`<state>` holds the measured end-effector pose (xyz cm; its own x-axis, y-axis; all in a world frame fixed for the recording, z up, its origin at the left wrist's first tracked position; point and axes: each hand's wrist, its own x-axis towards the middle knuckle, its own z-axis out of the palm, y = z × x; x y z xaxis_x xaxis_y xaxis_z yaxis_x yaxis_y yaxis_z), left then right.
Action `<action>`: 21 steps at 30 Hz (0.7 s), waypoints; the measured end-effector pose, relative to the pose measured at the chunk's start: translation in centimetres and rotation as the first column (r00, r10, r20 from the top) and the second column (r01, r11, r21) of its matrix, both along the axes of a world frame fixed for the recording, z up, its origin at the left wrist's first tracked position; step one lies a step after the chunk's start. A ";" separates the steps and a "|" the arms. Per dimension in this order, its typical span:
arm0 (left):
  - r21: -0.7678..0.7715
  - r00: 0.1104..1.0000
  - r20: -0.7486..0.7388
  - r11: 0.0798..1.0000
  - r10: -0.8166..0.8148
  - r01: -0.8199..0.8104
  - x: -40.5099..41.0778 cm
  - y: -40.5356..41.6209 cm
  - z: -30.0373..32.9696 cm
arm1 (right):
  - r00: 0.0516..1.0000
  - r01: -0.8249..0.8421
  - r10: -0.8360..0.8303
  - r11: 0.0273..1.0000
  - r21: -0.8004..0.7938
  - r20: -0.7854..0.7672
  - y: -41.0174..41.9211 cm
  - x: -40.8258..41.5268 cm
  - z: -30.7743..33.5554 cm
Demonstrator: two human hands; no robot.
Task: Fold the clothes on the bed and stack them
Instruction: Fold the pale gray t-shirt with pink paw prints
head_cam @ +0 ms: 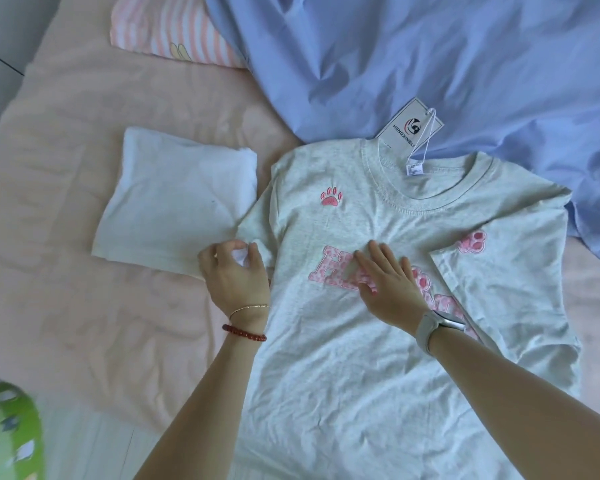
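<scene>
Left hand [234, 275] pinches the grey T-shirt [343, 358] sleeve at 9 o'clock; right hand [390, 284] lies spread flat on the chest print.

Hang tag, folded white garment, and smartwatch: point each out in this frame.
hang tag [410, 124]: head view, on its printed logo.
folded white garment [177, 199]: head view, middle of its top layer.
smartwatch [444, 322]: head view, on its case.

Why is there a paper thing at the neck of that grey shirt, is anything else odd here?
The grey T-shirt has a store hang tag tied on at the collar, so it looks unworn. Its right sleeve is already folded in; the left hand pinches the other sleeve. Nothing looks torn or spilled.
</scene>
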<state>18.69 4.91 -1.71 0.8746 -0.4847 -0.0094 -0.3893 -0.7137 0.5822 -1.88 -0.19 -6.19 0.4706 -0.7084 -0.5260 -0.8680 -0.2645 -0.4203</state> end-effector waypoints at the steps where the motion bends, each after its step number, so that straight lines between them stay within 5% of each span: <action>1: 0.057 0.998 0.027 0.997 -0.059 0.058 0.1 -0.2 0.1 | 1.000 0.000 0.000 1.000 0.001 0.000 0.0 0.0 0.0; 7: 0.409 0.980 -0.145 0.894 -0.133 0.182 3.1 -1.3 0.5 | 0.995 -0.064 0.064 0.998 0.006 -0.074 0.0 -0.2 0.1; 11: 0.071 0.942 -0.300 0.981 -0.151 0.180 6.0 -1.7 2.0 | 0.989 -0.095 0.098 0.995 0.034 -0.110 -0.2 -0.1 0.5; 15: -0.165 0.987 -0.121 0.983 -0.102 0.081 9.1 -3.7 5.0 | 0.994 -0.051 0.062 0.991 0.122 -0.085 -0.9 0.5 1.5; 17: -0.170 0.993 -0.055 0.981 -0.101 0.091 9.8 -5.1 7.0 | 0.999 0.046 -0.048 0.987 0.154 0.009 -1.6 1.1 2.5; 19: -0.107 0.947 -0.149 0.957 -0.284 0.270 9.0 -6.1 9.0 | 0.912 0.303 -0.355 0.920 0.248 0.207 -2.4 2.0 3.4; 21: -0.144 0.663 -0.493 0.804 -0.564 0.577 6.3 -6.1 10.8 | 0.618 0.563 -0.721 0.684 0.464 0.313 -2.7 2.7 4.1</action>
